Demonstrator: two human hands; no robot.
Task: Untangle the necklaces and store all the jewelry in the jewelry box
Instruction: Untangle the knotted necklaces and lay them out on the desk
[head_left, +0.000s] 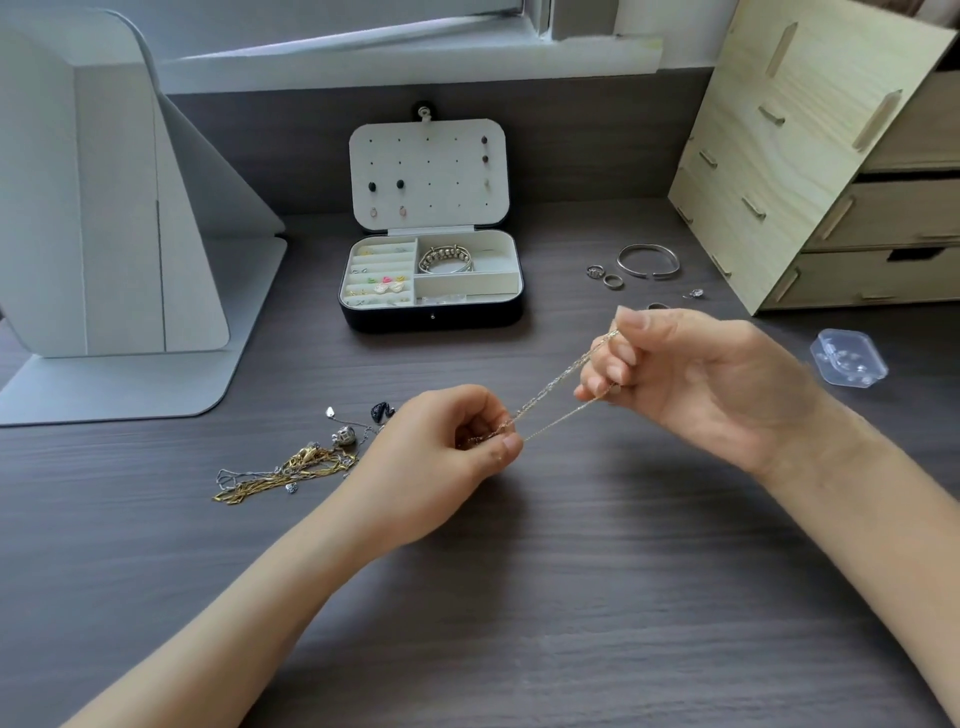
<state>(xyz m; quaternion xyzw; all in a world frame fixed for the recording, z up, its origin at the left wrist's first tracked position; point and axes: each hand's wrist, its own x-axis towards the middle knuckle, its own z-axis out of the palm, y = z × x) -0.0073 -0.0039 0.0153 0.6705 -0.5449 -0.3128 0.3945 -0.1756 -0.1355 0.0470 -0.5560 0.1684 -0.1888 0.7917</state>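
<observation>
Left hand (457, 441) and right hand (691, 379) pinching thin chain (558, 397), pulling taut above desk to separate strands.

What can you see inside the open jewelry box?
In the jewelry box, a beaded bracelet lies in the upper right compartment; small earrings sit in the left slots, studs are pinned to the lid. Its front wall hides part of the bottom row.

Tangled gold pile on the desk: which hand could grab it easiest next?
Probably the left hand: the tangled pile lies right beside it, while the right hand is farther off. Both hands pinch the thin chain now, so store that first.
</observation>
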